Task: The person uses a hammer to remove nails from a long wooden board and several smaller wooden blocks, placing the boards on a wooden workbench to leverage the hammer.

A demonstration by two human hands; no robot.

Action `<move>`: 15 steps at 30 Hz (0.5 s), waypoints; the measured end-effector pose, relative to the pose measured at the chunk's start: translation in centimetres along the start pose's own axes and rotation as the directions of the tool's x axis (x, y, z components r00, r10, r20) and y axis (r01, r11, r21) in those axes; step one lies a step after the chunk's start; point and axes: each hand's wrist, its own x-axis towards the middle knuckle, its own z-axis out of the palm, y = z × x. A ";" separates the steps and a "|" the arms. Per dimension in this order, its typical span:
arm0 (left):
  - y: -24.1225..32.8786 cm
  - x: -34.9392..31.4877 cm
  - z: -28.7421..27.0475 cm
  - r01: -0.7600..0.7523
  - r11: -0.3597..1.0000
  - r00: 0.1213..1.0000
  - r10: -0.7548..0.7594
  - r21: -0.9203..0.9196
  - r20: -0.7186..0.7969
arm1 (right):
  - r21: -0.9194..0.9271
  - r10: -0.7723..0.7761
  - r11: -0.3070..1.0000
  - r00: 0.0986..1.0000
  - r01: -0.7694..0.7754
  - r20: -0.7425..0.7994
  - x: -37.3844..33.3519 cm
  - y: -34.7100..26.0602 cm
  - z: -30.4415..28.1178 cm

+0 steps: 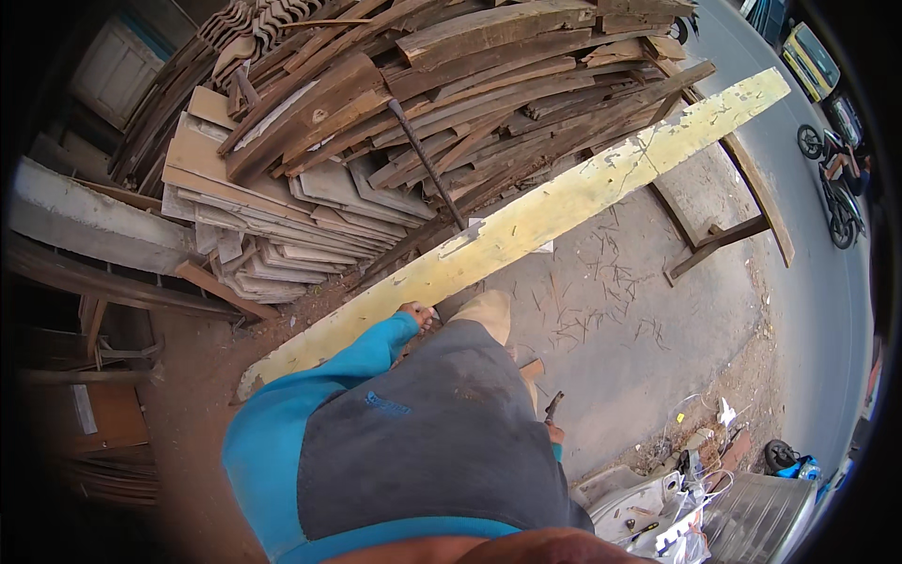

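A long plank (526,216) with worn, flaking yellow paint runs slantwise from the lower left to the upper right. My left hand (418,316) is at its near edge, fingers curled around it beside my knee. Low on my right side, my right hand (555,433) is closed around a short, dark, narrow tool (554,406). Only the tool's upper end shows, and my body hides most of that hand. Just beyond the plank, a dark metal bar (427,164) leans against the stacked wood.
A large pile of old timber (507,85) and stacked flat boards (272,221) fills the far side. A wooden frame (723,235) stands under the plank's right end. Thin scraps (601,282) litter the pavement. Mixed junk (648,503) lies lower right. A motorcycle (834,183) stands by the road.
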 end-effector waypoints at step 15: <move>2.0 14.7 3.4 0.130 0.988 0.984 -0.138 -0.080 -0.111 | -0.089 -0.042 0.995 0.997 0.036 -0.071 11.6 -18.7 -2.5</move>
